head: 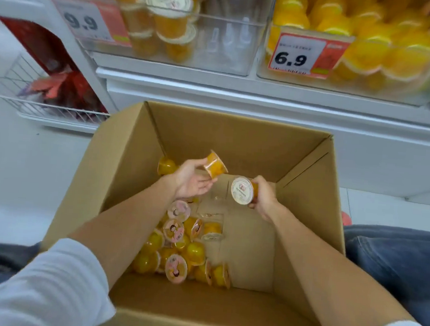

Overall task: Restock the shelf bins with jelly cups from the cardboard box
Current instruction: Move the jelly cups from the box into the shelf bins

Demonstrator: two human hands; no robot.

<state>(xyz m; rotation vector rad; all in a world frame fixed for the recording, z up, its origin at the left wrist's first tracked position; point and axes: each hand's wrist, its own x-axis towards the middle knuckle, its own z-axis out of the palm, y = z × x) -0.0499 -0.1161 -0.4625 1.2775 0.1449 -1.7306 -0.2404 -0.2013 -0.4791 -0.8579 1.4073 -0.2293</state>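
An open cardboard box (239, 136) stands on the floor in front of me. Several orange jelly cups (176, 247) lie loose on its bottom, mostly at the left. Inside the box, my left hand (192, 179) pinches an orange jelly cup (215, 165) tilted on its side. My right hand (264, 196) grips another jelly cup (244, 191), its white lid facing me. Above, a clear shelf bin (218, 42) with a 9.9 tag holds a few cups at its left. A second clear bin (358, 58), tagged 6.9, is full of orange cups.
A white shelf ledge (240, 92) runs under the bins. At the left stands a white wire basket (46, 108) with red packets. My knees in blue jeans (394, 254) flank the box.
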